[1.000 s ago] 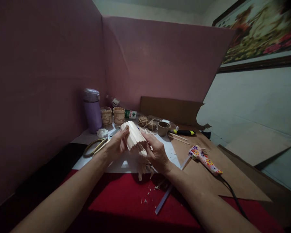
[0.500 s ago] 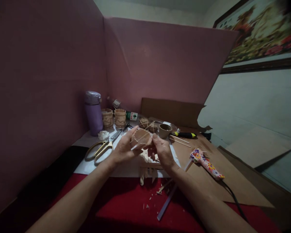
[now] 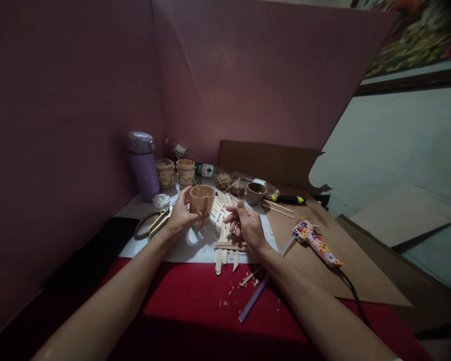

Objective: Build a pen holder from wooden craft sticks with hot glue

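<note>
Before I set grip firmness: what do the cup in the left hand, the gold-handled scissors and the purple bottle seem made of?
Cup: apparently bare wood, judging by its pale tan upright strips and scalloped rim. Scissors: what shows is likely metal or plated plastic, from its gold sheen. Bottle: smooth purple body, coated metal or plastic; the even colour leaves it open.

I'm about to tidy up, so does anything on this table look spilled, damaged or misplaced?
Yes: small wood scraps lie scattered on the red cloth, off the white sheet where most sticks lie. The brown cardboard at the back also has a ragged right edge, as if torn.
</note>
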The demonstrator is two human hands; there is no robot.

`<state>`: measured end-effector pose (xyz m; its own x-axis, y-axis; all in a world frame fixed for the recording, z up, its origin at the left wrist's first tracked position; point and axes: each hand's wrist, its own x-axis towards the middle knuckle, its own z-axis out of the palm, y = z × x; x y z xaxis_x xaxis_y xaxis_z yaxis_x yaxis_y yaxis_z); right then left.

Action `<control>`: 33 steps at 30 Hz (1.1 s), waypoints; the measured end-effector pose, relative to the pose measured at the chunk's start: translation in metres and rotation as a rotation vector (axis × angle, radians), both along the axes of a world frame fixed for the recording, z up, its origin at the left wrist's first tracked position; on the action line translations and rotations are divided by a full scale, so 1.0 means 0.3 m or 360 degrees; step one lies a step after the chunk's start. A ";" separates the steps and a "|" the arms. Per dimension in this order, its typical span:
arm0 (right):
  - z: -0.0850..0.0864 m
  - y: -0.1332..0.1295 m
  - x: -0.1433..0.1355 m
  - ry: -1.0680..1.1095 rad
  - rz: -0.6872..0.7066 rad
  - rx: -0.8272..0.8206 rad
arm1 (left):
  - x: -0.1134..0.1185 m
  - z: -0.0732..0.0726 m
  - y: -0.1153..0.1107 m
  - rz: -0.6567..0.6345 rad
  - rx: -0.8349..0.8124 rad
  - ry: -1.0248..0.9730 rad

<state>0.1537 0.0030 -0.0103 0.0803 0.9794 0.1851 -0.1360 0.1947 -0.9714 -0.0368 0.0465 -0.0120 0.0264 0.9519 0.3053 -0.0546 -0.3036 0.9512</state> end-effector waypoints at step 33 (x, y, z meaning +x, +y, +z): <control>-0.029 -0.050 -0.006 -0.1268 0.0065 0.1179 | 0.086 0.081 -0.100 -0.0404 -0.1149 -0.0991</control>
<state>0.1520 -0.0120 -0.0190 -0.3545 0.6023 0.7153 0.4615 0.7780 -0.4264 -0.0109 0.0165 0.0124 0.2872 0.9034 -0.3184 -0.5918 0.4287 0.6826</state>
